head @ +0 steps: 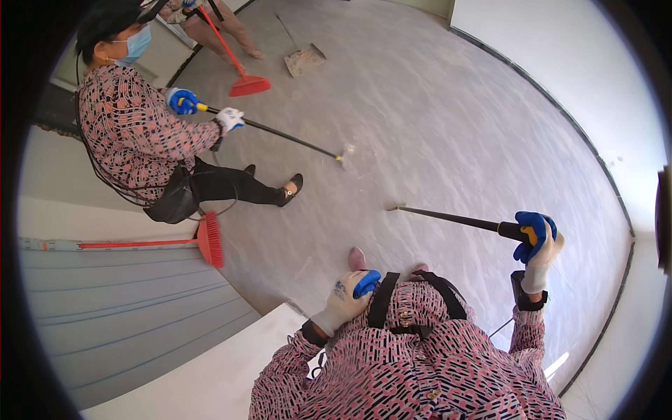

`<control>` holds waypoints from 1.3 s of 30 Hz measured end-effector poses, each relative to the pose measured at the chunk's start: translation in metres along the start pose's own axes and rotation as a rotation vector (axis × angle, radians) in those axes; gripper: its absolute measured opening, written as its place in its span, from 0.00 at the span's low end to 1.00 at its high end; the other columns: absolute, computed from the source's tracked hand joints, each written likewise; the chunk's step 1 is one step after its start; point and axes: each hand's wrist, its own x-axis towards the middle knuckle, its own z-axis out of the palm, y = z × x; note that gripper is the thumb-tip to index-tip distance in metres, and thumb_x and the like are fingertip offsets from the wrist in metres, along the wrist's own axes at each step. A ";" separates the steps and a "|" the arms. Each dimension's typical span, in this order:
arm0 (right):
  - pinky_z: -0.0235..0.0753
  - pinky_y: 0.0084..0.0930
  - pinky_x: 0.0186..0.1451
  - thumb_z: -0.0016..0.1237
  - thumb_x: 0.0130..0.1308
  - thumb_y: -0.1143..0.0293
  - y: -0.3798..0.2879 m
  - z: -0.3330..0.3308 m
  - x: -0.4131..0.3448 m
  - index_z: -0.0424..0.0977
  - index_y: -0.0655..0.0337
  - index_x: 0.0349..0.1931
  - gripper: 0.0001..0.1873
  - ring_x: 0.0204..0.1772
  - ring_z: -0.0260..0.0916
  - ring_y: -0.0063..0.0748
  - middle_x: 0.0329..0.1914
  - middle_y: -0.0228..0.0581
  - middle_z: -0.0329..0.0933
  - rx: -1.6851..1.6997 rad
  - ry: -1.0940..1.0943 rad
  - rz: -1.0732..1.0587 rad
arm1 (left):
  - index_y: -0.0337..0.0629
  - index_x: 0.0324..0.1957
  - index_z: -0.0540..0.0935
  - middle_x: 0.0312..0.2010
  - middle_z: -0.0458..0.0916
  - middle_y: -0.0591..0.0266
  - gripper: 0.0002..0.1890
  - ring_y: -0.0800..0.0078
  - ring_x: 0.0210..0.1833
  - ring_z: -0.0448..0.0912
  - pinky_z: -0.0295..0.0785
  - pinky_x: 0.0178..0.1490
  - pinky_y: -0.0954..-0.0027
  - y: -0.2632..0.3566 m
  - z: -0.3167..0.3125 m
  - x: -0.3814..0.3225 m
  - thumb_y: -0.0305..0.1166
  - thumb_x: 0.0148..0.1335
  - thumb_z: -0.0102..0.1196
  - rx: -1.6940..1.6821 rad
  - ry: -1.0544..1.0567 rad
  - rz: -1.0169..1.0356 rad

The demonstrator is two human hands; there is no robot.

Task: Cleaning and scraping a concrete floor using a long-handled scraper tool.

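Note:
My right hand [539,249], in a white and blue work glove, is closed around the yellow and black grip of a long-handled scraper [451,214]. The black shaft slants away to the left, its small head down at the grey floor [472,131]. My left hand [347,299], gloved the same way, rests against the front of my clothing with its fingers curled; no tool shows in it. Just beyond it, a pink shoe [357,259] of mine stands on the floor.
To the left a masked co-worker [131,126] holds a similar long-handled scraper [289,136] near some pale debris [347,151]. Farther back, another person [220,23] holds a red broom [249,85] near a long-handled dustpan [304,60]. Another red broom [211,240] leans by the left wall.

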 end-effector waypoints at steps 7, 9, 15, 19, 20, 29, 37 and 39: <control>0.55 0.13 0.08 0.40 0.64 0.64 -0.002 0.002 0.007 0.76 0.71 0.27 0.18 0.13 0.67 0.23 0.28 0.43 0.76 -0.113 -0.012 -0.138 | 0.40 0.44 0.77 0.42 0.78 0.52 0.18 0.53 0.46 0.73 0.66 0.52 0.58 -0.005 -0.004 0.000 0.30 0.47 0.53 0.016 0.001 -0.009; 0.55 0.14 0.07 0.39 0.64 0.64 -0.007 -0.001 0.002 0.76 0.72 0.27 0.18 0.13 0.68 0.24 0.28 0.44 0.76 -0.052 -0.008 0.028 | 0.40 0.44 0.77 0.42 0.78 0.52 0.18 0.53 0.46 0.73 0.66 0.52 0.58 0.004 -0.010 -0.001 0.31 0.47 0.53 -0.010 -0.015 -0.031; 0.57 0.13 0.08 0.39 0.64 0.65 -0.010 -0.004 0.002 0.76 0.72 0.29 0.17 0.17 0.73 0.26 0.30 0.45 0.76 -0.143 -0.022 -0.170 | 0.41 0.45 0.76 0.42 0.78 0.52 0.19 0.53 0.46 0.73 0.66 0.52 0.58 0.012 -0.018 0.000 0.32 0.48 0.53 -0.012 -0.039 -0.044; 0.65 0.16 0.14 0.40 0.60 0.70 -0.022 0.001 -0.004 0.77 0.71 0.28 0.14 0.23 0.74 0.28 0.28 0.45 0.77 -0.150 -0.022 -0.143 | 0.40 0.45 0.76 0.42 0.77 0.52 0.19 0.52 0.46 0.73 0.66 0.52 0.58 0.017 -0.025 -0.005 0.32 0.48 0.53 -0.016 -0.044 -0.021; 0.65 0.16 0.14 0.40 0.60 0.70 -0.022 0.000 -0.004 0.77 0.71 0.28 0.13 0.23 0.74 0.28 0.28 0.45 0.77 -0.190 -0.034 -0.178 | 0.40 0.45 0.76 0.42 0.77 0.52 0.19 0.52 0.46 0.73 0.66 0.52 0.58 0.016 -0.023 -0.006 0.32 0.48 0.53 -0.017 -0.045 -0.021; 0.60 0.15 0.11 0.42 0.59 0.70 -0.014 -0.003 -0.004 0.77 0.72 0.27 0.13 0.21 0.73 0.26 0.27 0.44 0.76 -0.128 0.005 -0.126 | 0.40 0.45 0.76 0.42 0.77 0.51 0.19 0.52 0.46 0.73 0.65 0.52 0.57 0.009 -0.017 -0.007 0.31 0.48 0.54 -0.009 -0.056 -0.047; 0.58 0.15 0.09 0.42 0.59 0.68 -0.022 0.002 -0.007 0.77 0.73 0.27 0.14 0.18 0.72 0.26 0.27 0.44 0.76 -0.102 0.017 -0.059 | 0.39 0.45 0.76 0.41 0.77 0.50 0.19 0.51 0.46 0.73 0.66 0.52 0.57 0.019 -0.023 -0.003 0.31 0.48 0.53 -0.091 -0.092 -0.078; 0.57 0.15 0.09 0.42 0.59 0.68 -0.027 0.002 -0.006 0.77 0.73 0.27 0.15 0.18 0.72 0.26 0.27 0.44 0.76 -0.060 0.021 0.025 | 0.39 0.45 0.76 0.41 0.77 0.50 0.19 0.51 0.46 0.73 0.66 0.52 0.57 0.013 -0.017 -0.005 0.31 0.48 0.53 -0.055 -0.058 -0.068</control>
